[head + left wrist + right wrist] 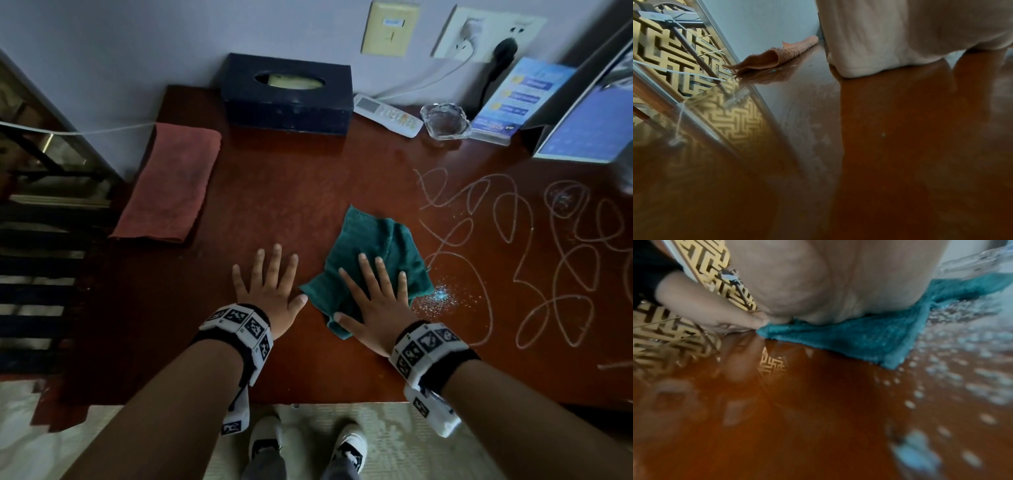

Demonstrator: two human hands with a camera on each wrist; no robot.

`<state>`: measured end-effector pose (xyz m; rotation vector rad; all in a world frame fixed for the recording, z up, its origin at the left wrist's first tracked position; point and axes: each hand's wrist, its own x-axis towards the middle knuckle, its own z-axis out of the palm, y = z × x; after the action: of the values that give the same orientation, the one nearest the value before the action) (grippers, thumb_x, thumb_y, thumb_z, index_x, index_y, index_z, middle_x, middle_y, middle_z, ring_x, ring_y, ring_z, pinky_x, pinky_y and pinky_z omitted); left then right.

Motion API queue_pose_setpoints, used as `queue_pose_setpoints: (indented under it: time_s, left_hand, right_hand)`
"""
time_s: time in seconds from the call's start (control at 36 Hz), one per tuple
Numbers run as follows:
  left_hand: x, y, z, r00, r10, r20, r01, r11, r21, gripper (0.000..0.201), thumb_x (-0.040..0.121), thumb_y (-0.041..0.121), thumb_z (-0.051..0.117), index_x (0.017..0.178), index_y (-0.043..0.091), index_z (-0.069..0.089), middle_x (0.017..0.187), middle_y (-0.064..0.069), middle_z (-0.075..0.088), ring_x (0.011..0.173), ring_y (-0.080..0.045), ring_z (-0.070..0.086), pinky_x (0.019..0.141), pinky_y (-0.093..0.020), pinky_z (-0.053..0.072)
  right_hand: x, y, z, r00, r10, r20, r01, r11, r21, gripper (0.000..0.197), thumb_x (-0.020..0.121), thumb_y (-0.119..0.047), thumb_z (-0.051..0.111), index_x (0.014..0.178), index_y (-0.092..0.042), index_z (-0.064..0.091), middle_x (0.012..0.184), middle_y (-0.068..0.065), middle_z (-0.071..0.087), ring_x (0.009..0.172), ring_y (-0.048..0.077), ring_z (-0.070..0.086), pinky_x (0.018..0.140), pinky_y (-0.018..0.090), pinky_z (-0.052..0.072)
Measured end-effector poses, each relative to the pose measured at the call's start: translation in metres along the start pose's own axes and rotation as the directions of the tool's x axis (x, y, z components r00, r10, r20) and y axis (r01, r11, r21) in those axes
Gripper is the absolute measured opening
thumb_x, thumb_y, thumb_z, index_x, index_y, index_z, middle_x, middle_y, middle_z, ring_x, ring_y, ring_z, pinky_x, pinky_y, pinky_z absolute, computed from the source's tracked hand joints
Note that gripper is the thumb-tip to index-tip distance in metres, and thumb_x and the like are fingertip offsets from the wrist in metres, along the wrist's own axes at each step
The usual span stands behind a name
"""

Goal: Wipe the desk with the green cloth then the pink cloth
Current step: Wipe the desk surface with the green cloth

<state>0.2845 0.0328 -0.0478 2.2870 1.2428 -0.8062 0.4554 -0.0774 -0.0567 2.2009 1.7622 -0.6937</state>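
First step in hand: the right hand, fingers straight and spread, presses the green cloth flat on the surface; the left hand lies flat just beside it, holding nothing. Next move, by my judgement, is a sweep rightward through the white scribbles and powder. Cloth is rumpled terry, partly folded (pink cloth lies folded, far left).

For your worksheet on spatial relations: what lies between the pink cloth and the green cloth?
In the head view, only bare desk separates pink cloth from green cloth.
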Motion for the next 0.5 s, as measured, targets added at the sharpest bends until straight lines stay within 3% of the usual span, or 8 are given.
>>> queue_pose_setpoints:
  time_s: [0.19, 0.25, 0.33, 0.39, 0.44, 0.5]
  left_hand:
    - [0.002, 0.000, 0.000, 1.000, -0.003, 0.012, 0.003, 1.000, 0.003, 0.067, 0.096, 0.057, 0.010, 0.138, 0.031, -0.035, 0.140, 0.001, -0.050, 0.136, -0.027, -0.036, 0.108, -0.060, -0.014]
    - [0.002, 0.000, 0.000, 1.000, -0.001, 0.011, 0.001, 1.000, -0.002, 0.067, 0.096, 0.057, 0.010, 0.139, 0.031, -0.034, 0.138, 0.001, -0.050, 0.136, -0.027, -0.036, 0.108, -0.060, -0.014]
    - [0.002, 0.001, 0.000, 1.000, -0.005, 0.003, 0.005, 1.000, -0.003, 0.067, 0.096, 0.057, 0.011, 0.140, 0.031, -0.032, 0.142, 0.001, -0.047, 0.136, -0.027, -0.035, 0.108, -0.060, -0.014]
    - [0.001, 0.001, 0.000, 1.000, -0.010, 0.001, 0.010, 1.000, -0.004, 0.067, 0.096, 0.057, 0.011, 0.141, 0.031, -0.032, 0.143, 0.001, -0.046, 0.136, -0.027, -0.035, 0.108, -0.060, -0.014]
    - [0.001, 0.001, 0.000, 1.000, -0.010, -0.002, 0.010, 1.000, -0.002, 0.067, 0.096, 0.057, 0.011, 0.141, 0.031, -0.032, 0.144, 0.001, -0.045, 0.137, -0.027, -0.035, 0.109, -0.060, -0.013]
    - [0.001, 0.001, 0.000, 1.000, -0.014, -0.006, 0.014, 1.000, 0.000, 0.067, 0.096, 0.057, 0.011, 0.141, 0.031, -0.031, 0.145, 0.001, -0.044, 0.137, -0.027, -0.034, 0.109, -0.059, -0.013]
  right_hand:
    - [-0.025, 0.004, 0.006, 0.992, -0.123, 0.041, 0.125, 0.990, -0.061, 0.072, 0.076, -0.073, -0.001, 0.133, -0.048, -0.034, 0.145, -0.005, -0.045, 0.132, 0.019, -0.045, 0.109, 0.056, -0.021]
    - [-0.033, 0.004, 0.010, 0.988, -0.152, 0.028, 0.154, 0.985, -0.077, 0.072, 0.080, -0.072, 0.007, 0.134, -0.048, -0.034, 0.150, -0.003, -0.038, 0.135, 0.020, -0.040, 0.109, 0.057, -0.019]
    - [-0.046, 0.003, 0.013, 0.983, -0.168, 0.076, 0.175, 0.979, -0.108, 0.077, 0.084, -0.068, 0.030, 0.150, -0.039, 0.004, 0.160, 0.006, 0.008, 0.146, 0.027, 0.000, 0.107, 0.058, 0.006]
    - [-0.054, 0.003, 0.013, 0.976, -0.179, 0.121, 0.194, 0.973, -0.125, 0.078, 0.081, -0.066, 0.038, 0.150, -0.034, 0.020, 0.158, 0.007, 0.020, 0.144, 0.029, 0.012, 0.104, 0.057, 0.013]
    - [-0.061, 0.005, 0.013, 0.961, -0.231, 0.149, 0.250, 0.959, -0.130, 0.079, 0.078, -0.063, 0.039, 0.149, -0.035, 0.021, 0.159, 0.007, 0.016, 0.145, 0.027, 0.007, 0.105, 0.057, 0.010]
    - [-0.066, 0.008, 0.016, 0.943, -0.306, 0.134, 0.321, 0.941, -0.109, 0.080, 0.076, -0.059, 0.030, 0.150, -0.042, 0.004, 0.160, 0.004, -0.011, 0.144, 0.021, -0.020, 0.109, 0.055, -0.010]
